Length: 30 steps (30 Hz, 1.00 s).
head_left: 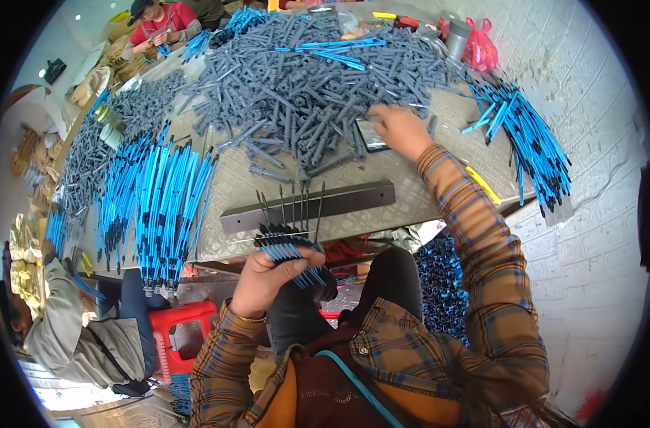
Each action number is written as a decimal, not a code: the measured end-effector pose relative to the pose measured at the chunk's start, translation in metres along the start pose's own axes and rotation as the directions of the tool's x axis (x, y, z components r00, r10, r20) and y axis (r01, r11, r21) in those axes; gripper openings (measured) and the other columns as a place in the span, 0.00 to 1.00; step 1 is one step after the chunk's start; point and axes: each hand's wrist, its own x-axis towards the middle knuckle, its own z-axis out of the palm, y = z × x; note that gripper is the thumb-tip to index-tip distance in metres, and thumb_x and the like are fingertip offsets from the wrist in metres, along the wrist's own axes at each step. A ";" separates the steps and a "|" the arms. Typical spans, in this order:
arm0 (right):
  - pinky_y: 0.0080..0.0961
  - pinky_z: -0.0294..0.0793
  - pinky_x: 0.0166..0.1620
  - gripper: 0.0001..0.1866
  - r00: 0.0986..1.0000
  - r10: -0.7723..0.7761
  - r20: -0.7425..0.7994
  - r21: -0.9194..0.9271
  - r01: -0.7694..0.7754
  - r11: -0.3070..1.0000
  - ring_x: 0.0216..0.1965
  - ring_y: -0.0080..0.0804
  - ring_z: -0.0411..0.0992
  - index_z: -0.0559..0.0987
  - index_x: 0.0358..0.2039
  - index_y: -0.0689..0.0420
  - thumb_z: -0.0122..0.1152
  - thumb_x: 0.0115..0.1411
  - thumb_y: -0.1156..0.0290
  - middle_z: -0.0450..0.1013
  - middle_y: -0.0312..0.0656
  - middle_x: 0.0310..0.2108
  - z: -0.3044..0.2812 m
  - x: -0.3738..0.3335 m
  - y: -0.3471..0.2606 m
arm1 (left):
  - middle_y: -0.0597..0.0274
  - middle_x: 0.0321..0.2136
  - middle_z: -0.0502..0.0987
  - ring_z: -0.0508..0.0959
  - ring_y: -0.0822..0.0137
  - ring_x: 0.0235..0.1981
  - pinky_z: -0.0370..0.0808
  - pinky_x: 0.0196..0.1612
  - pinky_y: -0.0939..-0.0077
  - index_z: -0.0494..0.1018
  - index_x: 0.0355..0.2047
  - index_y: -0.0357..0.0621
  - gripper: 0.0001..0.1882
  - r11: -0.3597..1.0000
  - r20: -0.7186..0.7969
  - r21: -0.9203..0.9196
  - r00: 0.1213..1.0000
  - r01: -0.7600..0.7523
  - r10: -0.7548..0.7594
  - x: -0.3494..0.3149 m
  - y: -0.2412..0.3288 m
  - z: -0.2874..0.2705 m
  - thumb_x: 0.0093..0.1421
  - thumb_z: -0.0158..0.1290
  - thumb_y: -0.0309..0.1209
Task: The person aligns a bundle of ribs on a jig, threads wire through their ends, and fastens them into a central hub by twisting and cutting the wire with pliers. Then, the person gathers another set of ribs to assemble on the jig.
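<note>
My left hand (275,274) is closed around a fanned bunch of thin blue-and-black rods (285,251), held in front of the table's near edge. Dark thin tips rise from the bunch past a dark metal bar (353,202) on the tabletop. A thin pale stick lies across the rods. At the near right edge of a big heap of grey tube-like plastic parts (296,93), my right hand (401,132) has its fingers curled. Whatever they may hold is hidden. Beside that hand lies a flat dark rectangular object (371,135), like a phone.
Blue-and-black rods (164,207) lie in rows at left; another bundle (528,143) hangs over the right edge. A yellow tool (484,185) lies by my right forearm. One person (161,28) works at far left, another (82,335) near a red stool (182,332). A red bag (480,46) sits behind.
</note>
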 end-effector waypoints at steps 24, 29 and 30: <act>0.20 0.66 0.27 0.07 0.939 -0.238 0.250 0.660 0.014 0.751 0.22 0.21 0.65 0.74 0.35 0.59 0.53 0.56 0.73 0.69 0.36 0.20 -0.096 -0.059 -0.125 | 0.56 0.35 0.77 0.76 0.68 0.39 0.71 0.45 0.75 0.73 0.38 0.35 0.09 0.999 -0.042 -0.038 0.999 -0.017 0.015 0.004 -0.008 -0.003 0.58 0.50 0.26; 0.21 0.67 0.25 0.09 0.910 -0.409 0.063 0.661 0.269 0.701 0.20 0.27 0.70 0.75 0.36 0.59 0.53 0.54 0.74 0.71 0.40 0.21 -0.084 -0.083 -0.128 | 0.56 0.35 0.77 0.76 0.68 0.39 0.71 0.45 0.76 0.74 0.37 0.35 0.09 0.999 -0.018 0.006 0.999 -0.041 0.041 0.004 -0.008 0.000 0.58 0.49 0.26; 0.22 0.67 0.25 0.09 0.909 -0.413 0.059 0.671 0.270 0.691 0.20 0.29 0.71 0.75 0.36 0.59 0.53 0.54 0.74 0.72 0.41 0.22 -0.083 -0.084 -0.128 | 0.56 0.35 0.77 0.76 0.68 0.39 0.71 0.45 0.76 0.74 0.37 0.35 0.09 0.999 -0.021 0.009 0.999 -0.042 0.042 0.004 -0.008 0.000 0.58 0.49 0.25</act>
